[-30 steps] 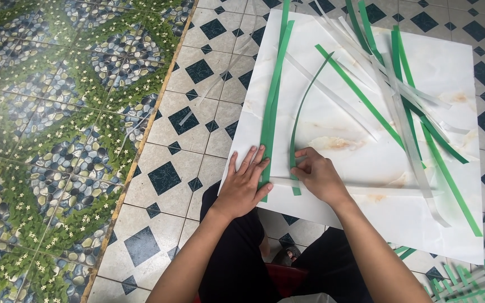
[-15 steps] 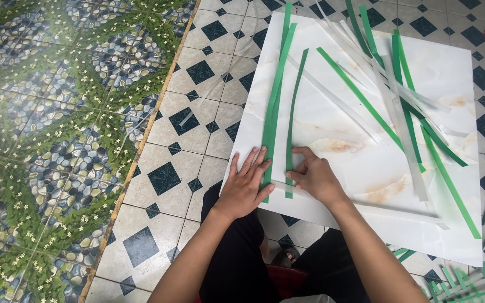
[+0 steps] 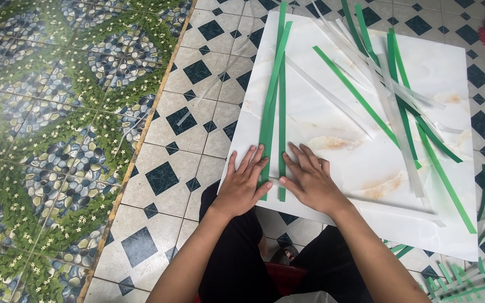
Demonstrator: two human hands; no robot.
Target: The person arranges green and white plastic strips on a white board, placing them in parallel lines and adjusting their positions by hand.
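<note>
Checkered blue-and-white floor tiles (image 3: 164,179) carry a white marbled board (image 3: 332,118), our working surface. Near its front left corner our left hand (image 3: 242,182) lies flat, fingers spread, on long green plastic strips (image 3: 270,106); our right hand (image 3: 310,179), fingers also spread (nothing pinched), presses beside a narrower green strip (image 3: 282,140). More green and translucent white strips (image 3: 399,106) cross toward the board's right edge.
</note>
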